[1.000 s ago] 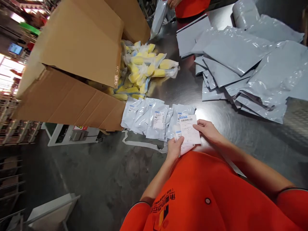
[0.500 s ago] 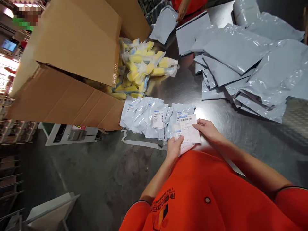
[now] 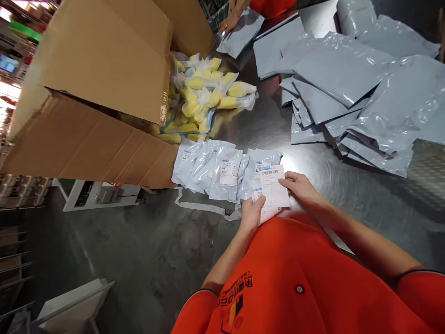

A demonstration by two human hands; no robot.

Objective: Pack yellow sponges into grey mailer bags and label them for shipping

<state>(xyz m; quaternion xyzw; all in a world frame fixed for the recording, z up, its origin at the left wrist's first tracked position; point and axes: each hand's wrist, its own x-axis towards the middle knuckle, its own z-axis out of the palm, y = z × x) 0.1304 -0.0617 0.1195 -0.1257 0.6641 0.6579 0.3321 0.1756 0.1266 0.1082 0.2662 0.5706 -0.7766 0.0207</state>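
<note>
White label point(image 3: 278, 192), long axis running away from the orange shirt point(image 3: 295, 260), blue strip point(image 3: 264, 169) and barcode point(image 3: 270, 173) at its far end, fine print illegible, is pinched before the shirt by the right hand point(image 3: 299, 186), the left hand point(image 3: 251, 213) gripping slips point(image 3: 268, 215) beneath.

Smudged grey floor point(image 3: 146, 264), shiny metal table point(image 3: 267, 125)

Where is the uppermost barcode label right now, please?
In the head view, the uppermost barcode label is right of centre, pinched in the right hand, with the left hand at its lower left.
</note>
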